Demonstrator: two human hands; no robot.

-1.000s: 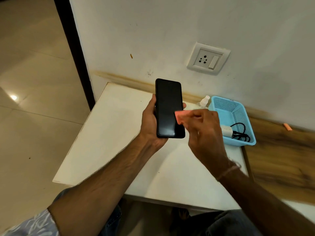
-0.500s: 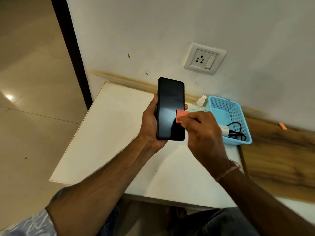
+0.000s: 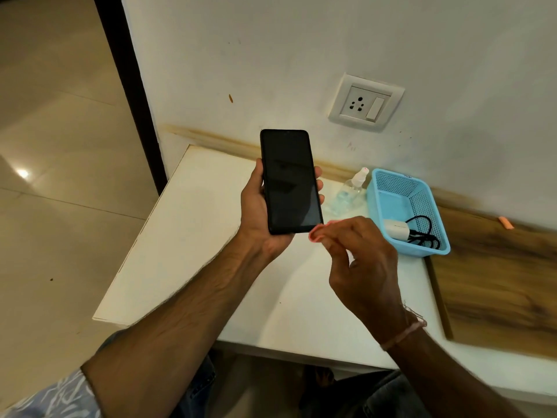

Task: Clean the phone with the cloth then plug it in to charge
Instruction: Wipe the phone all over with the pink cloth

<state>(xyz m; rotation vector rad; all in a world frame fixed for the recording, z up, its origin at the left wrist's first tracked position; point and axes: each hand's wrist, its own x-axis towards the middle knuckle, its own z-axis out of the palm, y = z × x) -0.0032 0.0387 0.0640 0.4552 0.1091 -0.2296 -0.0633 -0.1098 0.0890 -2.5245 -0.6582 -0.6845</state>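
My left hand (image 3: 259, 212) holds a black phone (image 3: 289, 181) upright above the white table (image 3: 187, 254), its dark screen facing me. My right hand (image 3: 361, 263) pinches a small pink cloth (image 3: 318, 233) just below the phone's lower right corner, off the screen. A white charger plug (image 3: 396, 229) with a coiled black cable (image 3: 423, 233) lies in the light blue basket (image 3: 388, 188) to the right. The wall socket with its switch (image 3: 366, 104) sits above the table.
A small clear spray bottle (image 3: 351, 187) lies on the table between the phone and the basket. A wooden board (image 3: 497, 282) adjoins the table on the right. Tiled floor and a dark door frame (image 3: 126, 86) are to the left.
The right hand with the cloth has slid down the screen and come off at the phone's lower right corner. The phone has tilted slightly and stays in the left hand.
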